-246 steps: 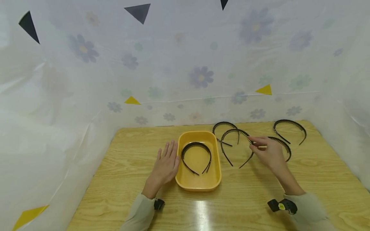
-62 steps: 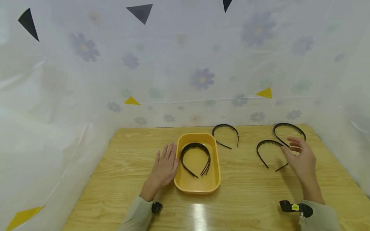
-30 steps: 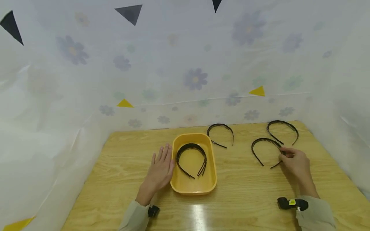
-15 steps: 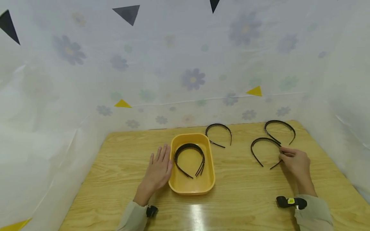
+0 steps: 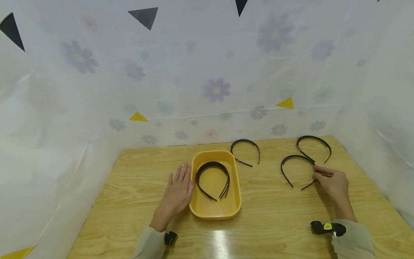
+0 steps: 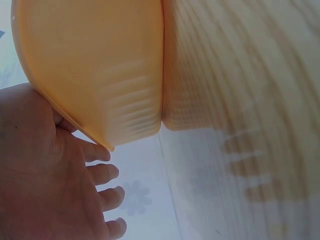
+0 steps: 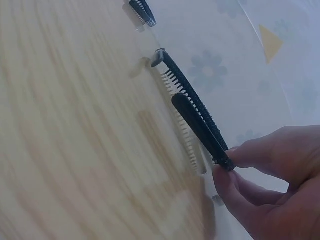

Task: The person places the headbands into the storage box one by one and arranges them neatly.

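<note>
In the head view my right hand [image 5: 333, 182] pinches the right side of a black toothed headband [image 5: 295, 157] between thumb and fingertips. The right wrist view has the same headband [image 7: 200, 127] close over the table, its end at my fingertips. My left hand [image 5: 177, 190] lies along the left rim of a yellow plastic tray [image 5: 215, 212], fingers straight. From the left wrist, the tray's outer wall [image 6: 95, 60] shows with that hand's thumb side at the rim. Several black headbands [image 5: 211, 164] are nested together inside the tray.
A loose headband [image 5: 244, 140] lies behind the tray's right corner, and one more headband [image 5: 313, 137] rests at the table's back right. White flower-patterned sheeting [image 5: 207, 72] encloses the wooden table [image 5: 265, 216] at the back and sides.
Earlier my right hand held another headband near the tray; the nested bunch in the tray has since grown. Then it came down to this headband and pinched it. My left hand stayed at the tray.
</note>
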`<state>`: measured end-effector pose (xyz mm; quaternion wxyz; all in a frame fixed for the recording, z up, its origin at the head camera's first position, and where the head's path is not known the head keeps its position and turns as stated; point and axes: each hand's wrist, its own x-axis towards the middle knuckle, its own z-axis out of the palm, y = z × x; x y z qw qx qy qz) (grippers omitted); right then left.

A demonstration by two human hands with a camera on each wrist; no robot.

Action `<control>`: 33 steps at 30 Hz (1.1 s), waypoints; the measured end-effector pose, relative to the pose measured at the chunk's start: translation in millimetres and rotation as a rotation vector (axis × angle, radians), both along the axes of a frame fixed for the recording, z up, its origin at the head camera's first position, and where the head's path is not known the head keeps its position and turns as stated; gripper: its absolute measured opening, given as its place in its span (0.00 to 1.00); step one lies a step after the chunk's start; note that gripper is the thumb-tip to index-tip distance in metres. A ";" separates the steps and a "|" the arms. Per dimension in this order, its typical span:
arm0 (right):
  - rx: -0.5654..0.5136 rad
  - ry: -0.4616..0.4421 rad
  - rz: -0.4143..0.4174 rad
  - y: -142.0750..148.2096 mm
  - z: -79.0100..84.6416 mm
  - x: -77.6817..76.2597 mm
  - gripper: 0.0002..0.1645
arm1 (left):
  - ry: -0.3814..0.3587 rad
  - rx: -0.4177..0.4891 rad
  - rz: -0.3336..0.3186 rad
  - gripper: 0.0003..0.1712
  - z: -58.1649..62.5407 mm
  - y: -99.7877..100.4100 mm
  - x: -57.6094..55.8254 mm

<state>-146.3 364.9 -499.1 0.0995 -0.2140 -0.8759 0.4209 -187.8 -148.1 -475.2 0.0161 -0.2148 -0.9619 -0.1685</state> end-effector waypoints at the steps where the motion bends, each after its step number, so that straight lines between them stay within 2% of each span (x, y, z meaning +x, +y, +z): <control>1: -0.007 0.002 -0.007 0.2 0.5 -0.1 0.27 | 0.000 0.001 0.000 0.34 -0.1 0.0 0.3; 10: -0.018 0.043 -0.021 -2.8 6.8 -0.3 0.28 | -0.001 0.007 0.002 0.34 -0.4 0.4 0.6; 13: -0.009 0.074 -0.009 -4.9 9.6 0.6 0.27 | 0.005 0.002 0.003 0.34 -0.3 0.5 0.3; 20: -0.074 0.139 0.053 -8.6 13.1 0.5 0.27 | 0.010 -0.006 0.001 0.34 -1.6 -0.3 -0.4; 33: -0.008 0.190 0.085 -22.0 21.4 -2.3 0.25 | 0.018 -0.011 0.005 0.35 -4.3 0.2 -1.7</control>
